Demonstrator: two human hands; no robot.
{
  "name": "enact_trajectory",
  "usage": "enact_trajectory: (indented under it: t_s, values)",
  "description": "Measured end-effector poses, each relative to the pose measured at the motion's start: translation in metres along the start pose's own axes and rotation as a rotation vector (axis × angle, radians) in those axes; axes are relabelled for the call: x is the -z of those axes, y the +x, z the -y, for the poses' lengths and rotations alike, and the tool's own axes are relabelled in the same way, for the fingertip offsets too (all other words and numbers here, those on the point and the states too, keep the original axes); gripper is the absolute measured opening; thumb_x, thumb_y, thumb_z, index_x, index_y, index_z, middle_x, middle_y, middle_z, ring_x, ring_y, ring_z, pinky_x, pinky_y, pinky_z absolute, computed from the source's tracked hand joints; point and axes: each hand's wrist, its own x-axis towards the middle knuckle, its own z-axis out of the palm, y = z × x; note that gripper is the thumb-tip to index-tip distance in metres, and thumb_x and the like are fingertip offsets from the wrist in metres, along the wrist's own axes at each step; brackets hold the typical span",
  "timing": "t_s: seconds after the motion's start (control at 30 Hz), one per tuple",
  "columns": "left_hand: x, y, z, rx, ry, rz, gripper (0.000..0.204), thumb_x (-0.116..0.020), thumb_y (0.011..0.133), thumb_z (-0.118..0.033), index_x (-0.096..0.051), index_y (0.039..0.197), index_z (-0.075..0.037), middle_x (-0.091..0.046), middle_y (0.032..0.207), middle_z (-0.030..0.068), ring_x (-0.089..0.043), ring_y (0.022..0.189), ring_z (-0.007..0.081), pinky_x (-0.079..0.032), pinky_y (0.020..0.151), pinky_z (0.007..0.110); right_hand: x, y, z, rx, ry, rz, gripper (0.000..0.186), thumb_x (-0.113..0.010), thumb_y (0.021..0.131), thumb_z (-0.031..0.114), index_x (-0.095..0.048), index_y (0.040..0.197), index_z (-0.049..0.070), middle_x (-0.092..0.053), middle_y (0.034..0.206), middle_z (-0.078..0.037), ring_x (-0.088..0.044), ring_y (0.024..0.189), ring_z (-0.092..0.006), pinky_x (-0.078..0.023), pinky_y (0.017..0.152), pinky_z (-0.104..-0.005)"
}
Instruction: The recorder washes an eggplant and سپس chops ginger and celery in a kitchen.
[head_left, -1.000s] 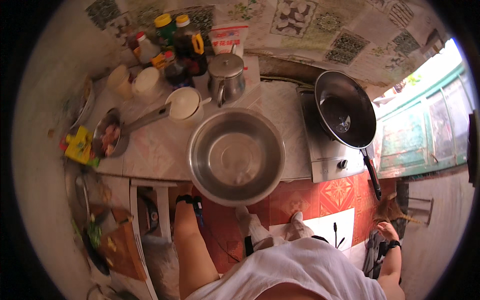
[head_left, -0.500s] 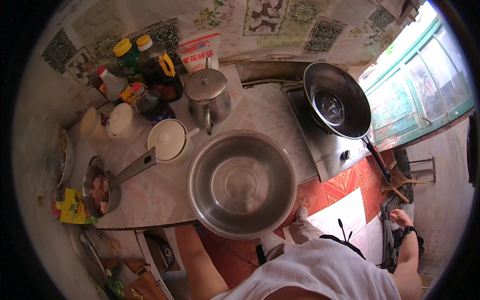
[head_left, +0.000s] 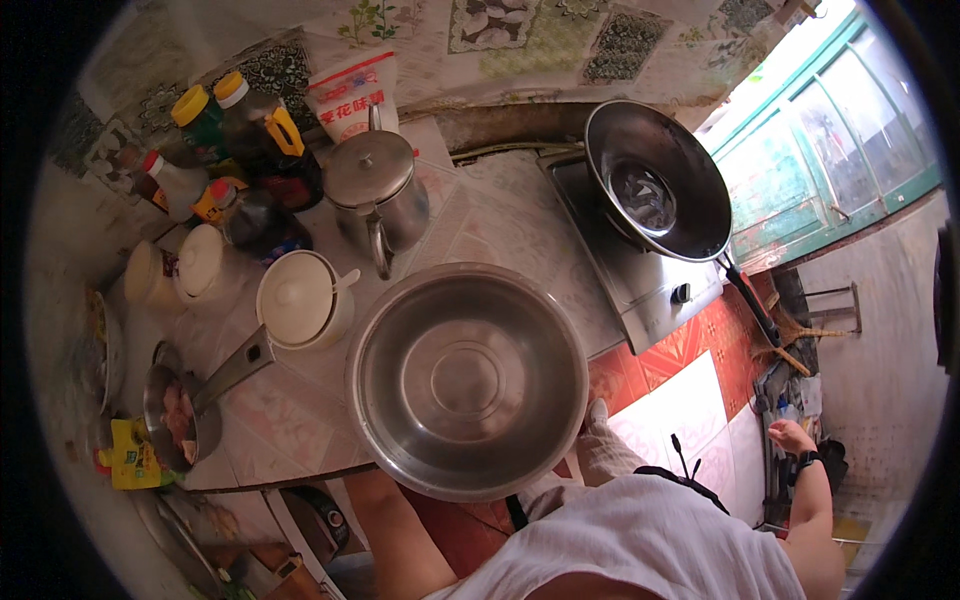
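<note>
A wide steel basin sits at the counter's front edge, its middle bare. My left forearm runs up under the counter edge beside it, and that hand is hidden. My right hand hangs low at the right, below the stove, its fingers loosely curled with nothing visible in them. Left of the basin stands a long-handled pot of raw meat pieces, near a lidded white container and a steel pitcher. A black wok rests on the stove, a glossy patch at its bottom.
Several bottles, a white bag, white tubs and a yellow pouch crowd the back and left of the counter. A broom stands on the right, under a green-framed window.
The view has turned, so the counter's left side sits lower in the picture. My left wrist, visible a second ago, is now hidden under the counter edge. My right hand remains low.
</note>
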Motion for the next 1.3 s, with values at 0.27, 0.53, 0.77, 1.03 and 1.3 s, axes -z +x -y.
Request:
enact_trajectory:
  t_s: [0.27,0.53,0.77,1.03,1.3]
  values:
    - [-0.003,-0.006,-0.009,0.010,-0.006,0.008,0.038,-0.048,0.087,-0.024,-0.047,0.117,-0.002,-0.050,0.117,0.0164,-0.043,0.109,0.0314,-0.034,0.091,0.043,-0.014,-0.011,-0.002,-0.014,-0.043,-0.007,0.030,-0.054,0.075,0.025,-0.059,0.086,-0.002,-0.062,0.073,-0.013,-0.058,0.060,-0.0247,-0.047,0.060,-0.0326]
    - [0.005,-0.025,-0.027,0.036,-0.005,0.001,0.038,-0.048,0.087,-0.024,-0.047,0.117,-0.001,-0.050,0.117,0.0166,-0.043,0.109,0.0305,-0.034,0.091,0.041,-0.005,-0.020,-0.002,-0.129,0.045,0.009,0.029,-0.054,0.076,0.025,-0.059,0.084,-0.002,-0.059,0.065,-0.010,-0.056,0.058,-0.0185,-0.046,0.055,-0.0315]
    - [0.015,-0.046,-0.061,0.175,-0.187,-0.086,0.038,-0.048,0.087,-0.024,-0.047,0.117,0.000,-0.050,0.116,0.0168,-0.043,0.110,0.0297,-0.034,0.091,0.040,0.024,0.051,-0.007,0.121,-0.026,0.049,0.028,-0.055,0.077,0.026,-0.059,0.083,-0.001,-0.057,0.063,-0.012,-0.054,0.056,-0.0195,-0.044,0.053,-0.0328]
    - [0.004,-0.104,-0.207,0.143,-0.080,-0.061,0.032,-0.047,0.088,-0.023,-0.049,0.111,0.000,-0.047,0.116,0.0187,-0.043,0.106,0.0350,-0.037,0.088,0.045,0.066,0.138,-0.022,0.368,-0.055,0.001,0.033,-0.056,0.080,0.029,-0.058,0.097,0.001,-0.060,0.092,-0.018,-0.058,0.087,-0.0308,-0.046,0.074,-0.0360]
    - [0.020,-0.081,-0.448,-0.080,-0.254,-0.134,0.023,-0.052,0.084,-0.020,-0.057,0.097,-0.002,-0.053,0.099,0.0139,-0.049,0.094,0.0317,-0.043,0.079,0.039,0.116,0.273,-0.061,0.619,-0.171,0.007,0.029,-0.055,0.079,0.028,-0.060,0.094,0.004,-0.061,0.090,-0.018,-0.058,0.086,-0.0317,-0.046,0.074,-0.0376]
